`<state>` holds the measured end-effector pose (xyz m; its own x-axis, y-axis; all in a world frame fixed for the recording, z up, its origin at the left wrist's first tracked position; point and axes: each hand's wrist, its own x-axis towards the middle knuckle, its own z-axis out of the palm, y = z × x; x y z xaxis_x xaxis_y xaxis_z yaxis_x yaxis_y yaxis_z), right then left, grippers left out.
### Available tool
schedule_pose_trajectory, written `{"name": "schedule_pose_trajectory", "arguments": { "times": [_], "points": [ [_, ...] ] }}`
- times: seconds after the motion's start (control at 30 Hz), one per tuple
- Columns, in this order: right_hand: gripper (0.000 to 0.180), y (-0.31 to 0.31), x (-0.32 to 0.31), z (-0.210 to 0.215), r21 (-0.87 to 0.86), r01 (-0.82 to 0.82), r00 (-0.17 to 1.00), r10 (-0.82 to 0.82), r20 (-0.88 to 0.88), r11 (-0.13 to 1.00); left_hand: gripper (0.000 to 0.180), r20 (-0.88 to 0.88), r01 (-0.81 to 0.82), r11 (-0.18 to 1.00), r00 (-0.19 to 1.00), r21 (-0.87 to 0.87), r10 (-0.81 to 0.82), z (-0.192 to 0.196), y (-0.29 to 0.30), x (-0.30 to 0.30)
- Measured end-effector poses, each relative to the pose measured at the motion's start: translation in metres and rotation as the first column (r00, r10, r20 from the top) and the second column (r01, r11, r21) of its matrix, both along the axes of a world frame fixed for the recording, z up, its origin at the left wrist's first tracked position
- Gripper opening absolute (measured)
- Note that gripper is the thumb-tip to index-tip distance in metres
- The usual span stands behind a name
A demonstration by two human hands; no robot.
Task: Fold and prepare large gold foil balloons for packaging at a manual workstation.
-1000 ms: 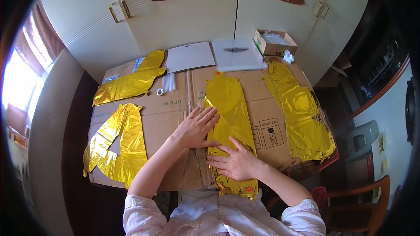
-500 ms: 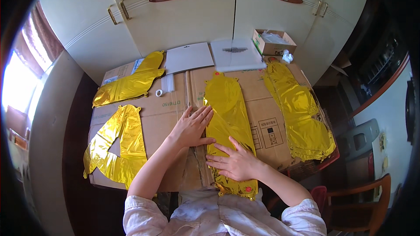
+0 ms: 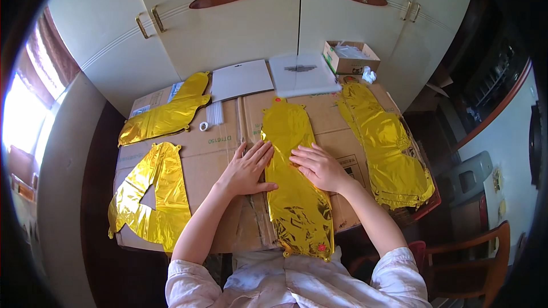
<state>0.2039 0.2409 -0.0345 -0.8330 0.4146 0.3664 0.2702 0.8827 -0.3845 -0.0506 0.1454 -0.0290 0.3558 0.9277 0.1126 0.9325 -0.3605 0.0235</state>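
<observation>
A long gold foil balloon (image 3: 297, 211), uninflated, lies lengthwise in front of me on a cardboard-covered table (image 3: 222, 162). My left hand (image 3: 246, 170) rests flat on its left edge, fingers pointing away and thumb out over the foil. On the right side my right hand (image 3: 321, 166) lies with fingers stretched across the balloon's middle. Nothing is gripped in either hand. The balloon's near end, with a red spot, reaches the table's front edge; a similar spot marks its far tab.
More flat gold foil balloons lie around: one triangular (image 3: 154, 194) at the near left, one (image 3: 168, 111) at the far left, one (image 3: 385, 142) on the right. Behind are a tape roll (image 3: 204, 126), white straws (image 3: 214, 113), a white board (image 3: 242, 80) and an open box (image 3: 351, 57).
My right hand has slid away from me, from the balloon's lower part up to its middle. My left hand stays in about the same place. The view has shifted slightly.
</observation>
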Motion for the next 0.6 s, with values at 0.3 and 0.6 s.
{"name": "schedule_pose_trajectory", "arguments": {
  "times": [0.3,0.6],
  "points": [
    [0.035,-0.001,0.000,-0.013,0.025,-0.031,0.999,0.030,0.027,0.999,0.101,0.025,0.021,1.000,0.999,-0.010,-0.021,0.004,0.000,-0.002],
    [0.035,-0.006,-0.002,-0.005,0.137,-0.024,0.999,0.018,0.049,0.990,0.101,0.031,0.018,1.000,0.999,-0.021,-0.017,0.006,0.000,-0.002]
  ]
}}
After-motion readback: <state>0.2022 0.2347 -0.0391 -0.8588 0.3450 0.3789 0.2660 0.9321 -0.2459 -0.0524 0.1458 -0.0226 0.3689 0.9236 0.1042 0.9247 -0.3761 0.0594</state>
